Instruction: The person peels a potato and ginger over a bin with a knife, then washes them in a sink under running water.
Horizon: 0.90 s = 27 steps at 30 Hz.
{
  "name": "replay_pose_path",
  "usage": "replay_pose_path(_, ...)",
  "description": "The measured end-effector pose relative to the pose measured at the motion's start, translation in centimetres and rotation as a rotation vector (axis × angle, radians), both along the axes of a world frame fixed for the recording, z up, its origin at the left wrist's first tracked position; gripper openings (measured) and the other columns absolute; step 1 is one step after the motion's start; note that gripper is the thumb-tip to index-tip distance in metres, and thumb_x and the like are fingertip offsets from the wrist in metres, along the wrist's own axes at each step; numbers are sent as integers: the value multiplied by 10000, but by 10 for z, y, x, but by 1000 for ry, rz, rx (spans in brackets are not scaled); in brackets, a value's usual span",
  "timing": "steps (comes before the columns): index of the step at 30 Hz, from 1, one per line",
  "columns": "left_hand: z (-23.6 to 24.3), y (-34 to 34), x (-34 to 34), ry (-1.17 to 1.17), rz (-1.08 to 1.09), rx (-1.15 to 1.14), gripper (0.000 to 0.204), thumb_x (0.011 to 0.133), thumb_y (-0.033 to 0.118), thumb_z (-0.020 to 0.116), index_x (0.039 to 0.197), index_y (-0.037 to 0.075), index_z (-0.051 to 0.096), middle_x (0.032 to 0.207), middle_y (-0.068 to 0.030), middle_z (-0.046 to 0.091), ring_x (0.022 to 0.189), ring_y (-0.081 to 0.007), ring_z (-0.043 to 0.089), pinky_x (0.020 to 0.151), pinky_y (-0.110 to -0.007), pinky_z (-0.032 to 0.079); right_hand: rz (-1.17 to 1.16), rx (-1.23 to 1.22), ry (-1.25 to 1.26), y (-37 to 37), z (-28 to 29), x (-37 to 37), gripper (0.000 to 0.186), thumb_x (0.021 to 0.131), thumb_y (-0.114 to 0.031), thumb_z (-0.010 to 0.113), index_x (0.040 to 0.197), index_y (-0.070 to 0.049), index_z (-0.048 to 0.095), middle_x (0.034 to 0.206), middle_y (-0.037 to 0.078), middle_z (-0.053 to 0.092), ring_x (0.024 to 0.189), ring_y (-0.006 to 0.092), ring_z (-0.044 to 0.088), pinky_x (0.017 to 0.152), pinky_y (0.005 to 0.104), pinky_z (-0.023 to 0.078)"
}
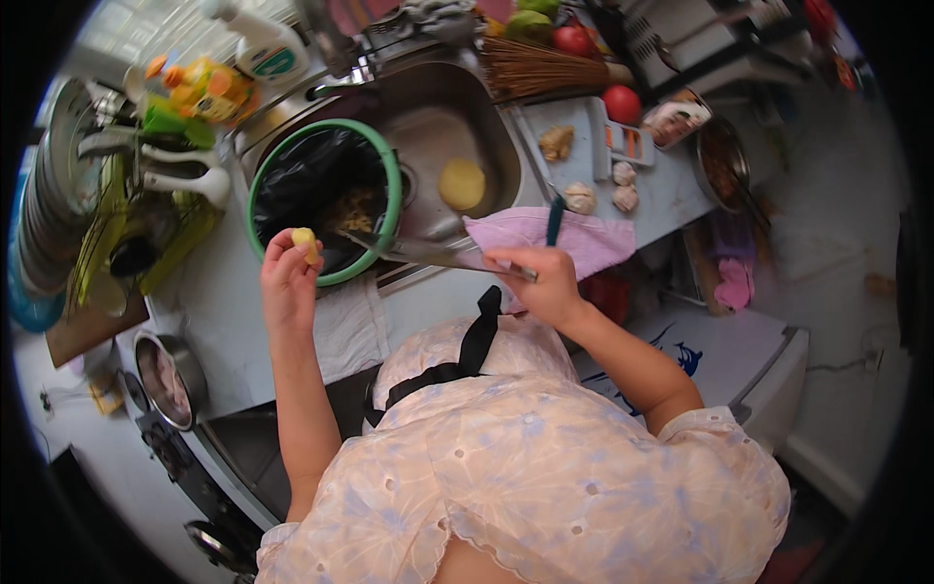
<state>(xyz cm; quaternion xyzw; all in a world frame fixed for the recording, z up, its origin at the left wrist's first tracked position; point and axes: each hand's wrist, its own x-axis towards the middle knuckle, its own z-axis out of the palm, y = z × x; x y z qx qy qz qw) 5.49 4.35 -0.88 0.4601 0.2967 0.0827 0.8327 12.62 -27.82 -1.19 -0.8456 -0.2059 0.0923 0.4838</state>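
Note:
My left hand (290,268) pinches a small pale-yellow piece (305,241), seemingly ginger, at the near-left rim of a green bin (392,173) lined with a black bag, with scraps inside. My right hand (540,282) grips a metal knife (438,257), its blade reaching left over the bin's near rim. The bin sits over the sink (472,127), where a round yellow piece (461,184) lies. Just beyond my right hand is a pink cloth (593,238) with a dark teal handle (556,222) across it. A white board (537,122) holds ginger (556,143) and garlic bulbs (580,198).
A dish rack (112,224) with plates stands left, near bottles (258,49). A steel bowl (170,380) of pale food and a hob (170,457) are lower left. At right are a brush (540,70), tomatoes (621,103), a pot (721,165) and a white appliance (739,360).

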Motion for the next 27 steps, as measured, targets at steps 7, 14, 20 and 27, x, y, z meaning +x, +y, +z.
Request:
replay_pose_path(7, -20, -103, 78, 41, -417, 127, 313, 755, 0, 630, 1054, 29, 542, 926, -55, 606, 825, -128, 591, 678, -237, 486, -373, 71, 468, -79, 9, -72, 207, 776, -93, 705, 917, 51, 659, 781, 23, 667, 730, 53, 556, 701, 224, 457)
replay_pose_path(14, -74, -204, 145, -25, -642, 368, 271, 727, 62, 673, 974, 14, 574, 830, -49, 606, 731, -126, 587, 581, -251, 489, -872, 324, 816, -153, 17, -112, 195, 775, -111, 706, 834, 69, 659, 612, 18, 574, 496, 59, 472, 455, 220, 380)
replay_pose_path(20, -113, -253, 192, -81, -621, 715, 266, 672, 100, 696, 899, -9, 609, 748, -48, 585, 671, -119, 563, 606, -275, 481, -1030, 522, 930, -192, 15, -121, 190, 816, -120, 663, 700, 14, 594, 535, -15, 469, 398, 62, 371, 395, 227, 326)
replay_pose_path(27, -109, -282, 207, -214, -638, 1057, 256, 690, 95, 689, 913, 4, 604, 803, -79, 599, 676, -168, 583, 651, -291, 487, -1043, 563, 948, -211, 7, -114, 166, 812, -110, 665, 730, 16, 597, 542, -15, 473, 400, 57, 375, 392, 221, 323)
